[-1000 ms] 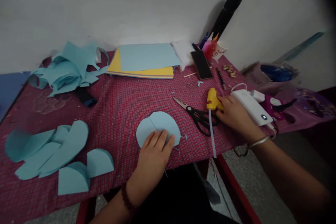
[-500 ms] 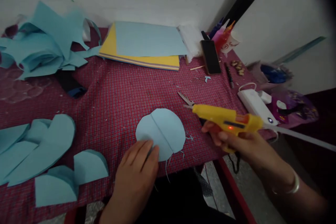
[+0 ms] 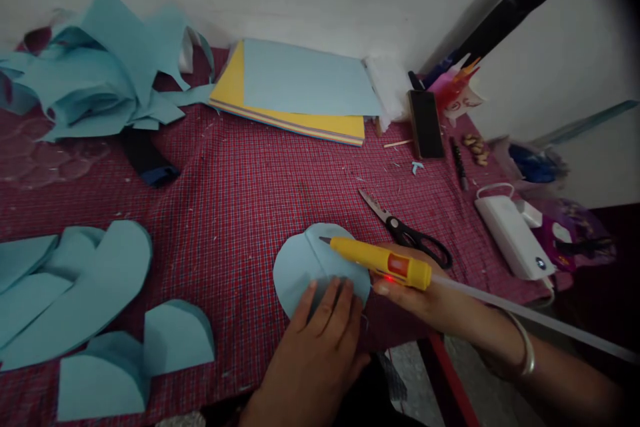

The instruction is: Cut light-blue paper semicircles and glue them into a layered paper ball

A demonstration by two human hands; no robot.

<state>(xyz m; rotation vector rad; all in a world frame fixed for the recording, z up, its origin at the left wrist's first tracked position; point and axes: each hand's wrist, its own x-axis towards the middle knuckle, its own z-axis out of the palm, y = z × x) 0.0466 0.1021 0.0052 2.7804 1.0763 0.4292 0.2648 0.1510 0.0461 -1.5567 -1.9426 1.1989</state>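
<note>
A light blue rounded paper piece with a crease or seam down its middle lies near the table's front edge. My left hand rests flat on its lower part, fingers stretched out and slightly apart. In my right hand is a yellow hot glue gun, its red light lit and a long glue stick trailing from the back. The gun's nozzle points left, over the paper just right of the seam; whether it touches cannot be made out. Black-handled scissors lie just behind the gun.
Cut blue paper pieces lie at front left, with crumpled blue scraps behind. Stacked coloured sheets sit against the wall. At right are a phone, a marker and a white power bank-like box.
My right hand has brought the glue gun left and down over the paper. My left hand has slid right across the paper. The view has shifted a little, and the scissors' handles now show.
</note>
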